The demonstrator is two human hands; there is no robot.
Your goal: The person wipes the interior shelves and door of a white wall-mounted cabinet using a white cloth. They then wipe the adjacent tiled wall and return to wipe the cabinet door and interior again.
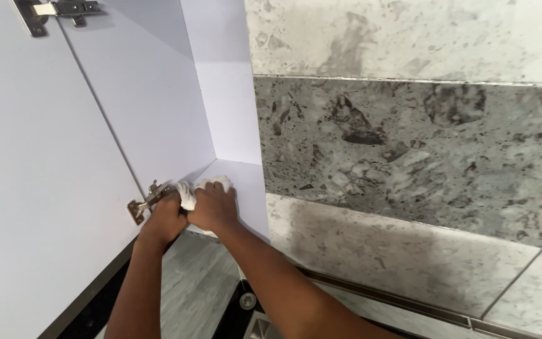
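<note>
At the cabinet's bottom shelf (246,188), your left hand (165,220) and right hand (213,206) keep fingers bunched on the white cloth (191,191), judged soft, light, best gripped mid-wad beside the lower hinge (142,204).

An open white cabinet door (39,188) fills my left, its two metal hinges (64,9) showing at top and near the bottom edge (140,207); beyond it stands the white cabinet interior (227,94). To my right runs a wall of mottled grey stone tiles (421,138), paler slabs above and below a darker band, over a grey wood-grain countertop (192,289) and a round metal fitting (247,301)
</note>
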